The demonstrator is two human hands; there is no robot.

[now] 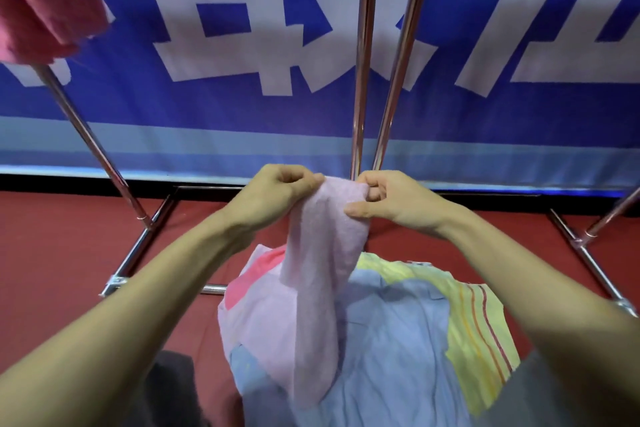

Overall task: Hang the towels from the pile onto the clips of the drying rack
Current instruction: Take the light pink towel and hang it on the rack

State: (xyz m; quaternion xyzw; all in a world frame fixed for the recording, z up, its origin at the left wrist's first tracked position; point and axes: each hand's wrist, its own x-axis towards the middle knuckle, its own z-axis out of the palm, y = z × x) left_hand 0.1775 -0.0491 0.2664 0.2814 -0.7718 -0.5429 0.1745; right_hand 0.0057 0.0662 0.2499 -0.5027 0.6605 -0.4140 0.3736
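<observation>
We are pinching the top edge of a lilac towel point(325, 243) between our left hand point(273, 198) and right hand point(394, 204), held close together. Its lower end is trailing onto the pile point(398, 340) of blue, yellow and pink towels beneath. A red floor point(62, 253) is spreading around it. The rack point(362, 62) is rising in chrome poles just behind our hands, before a blue banner point(207, 107). A pink towel point(45, 0) is hanging upper left.

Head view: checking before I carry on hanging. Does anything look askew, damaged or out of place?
Nothing stands out: left hand and right hand pinch the lilac towel by its top edge above the pile.
</observation>
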